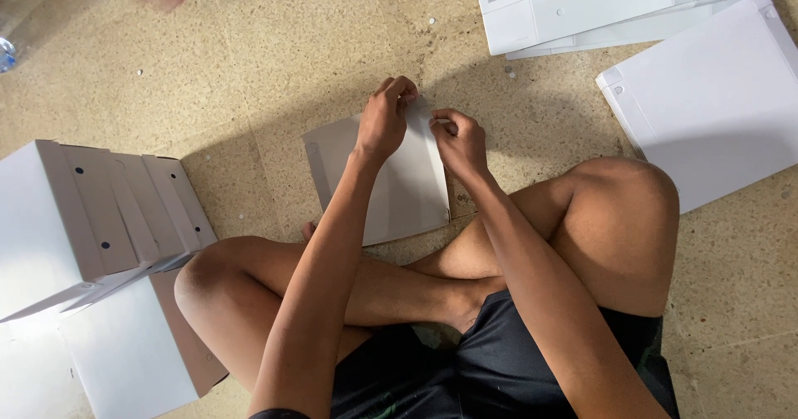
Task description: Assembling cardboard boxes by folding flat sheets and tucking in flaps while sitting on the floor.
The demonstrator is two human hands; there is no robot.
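Now the left hand (384,120) pinches the far edge of a grey cardboard sheet (399,186), and the right hand (460,140) grips the same edge just beside it. That sheet lies on the speckled floor (274,70) before the crossed legs, with folded boxes (100,219) stacked at the left.

Folded boxes (100,219), flat white sheets (715,103)

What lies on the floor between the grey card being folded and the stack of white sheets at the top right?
In the head view, only bare speckled floor with a few small white paper dots lies between the grey card and the white sheets.
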